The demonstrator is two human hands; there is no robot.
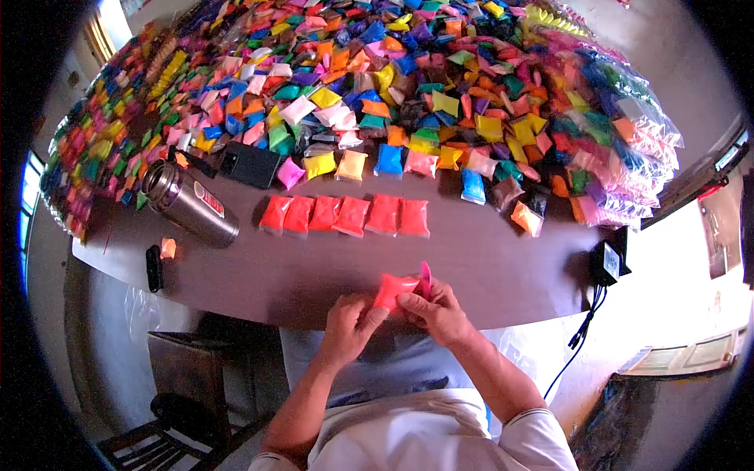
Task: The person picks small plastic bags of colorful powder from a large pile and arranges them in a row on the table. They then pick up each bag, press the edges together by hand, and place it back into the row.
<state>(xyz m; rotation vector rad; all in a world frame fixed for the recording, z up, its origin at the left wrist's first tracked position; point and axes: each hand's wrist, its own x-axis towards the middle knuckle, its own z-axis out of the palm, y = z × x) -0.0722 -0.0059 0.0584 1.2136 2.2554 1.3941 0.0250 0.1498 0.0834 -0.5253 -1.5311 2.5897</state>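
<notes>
Both hands close together at the near edge of the tabletop [503, 271], clamped on one red packet [390, 290]. Left hand [351, 320] grips its left side; right hand [437, 312] has the right side, thumb pressed on the front. A pink tool [426, 278] stands upright at the right hand's fingers; its lower end is hidden.

Beyond the held packet: row of six packets [350, 215], all red, side by side. Metal flask [191, 204] to the left of the row, lying tilted to the eye. Black phone [250, 165] behind. Large heap of coloured packets [323, 97] along the far side.
</notes>
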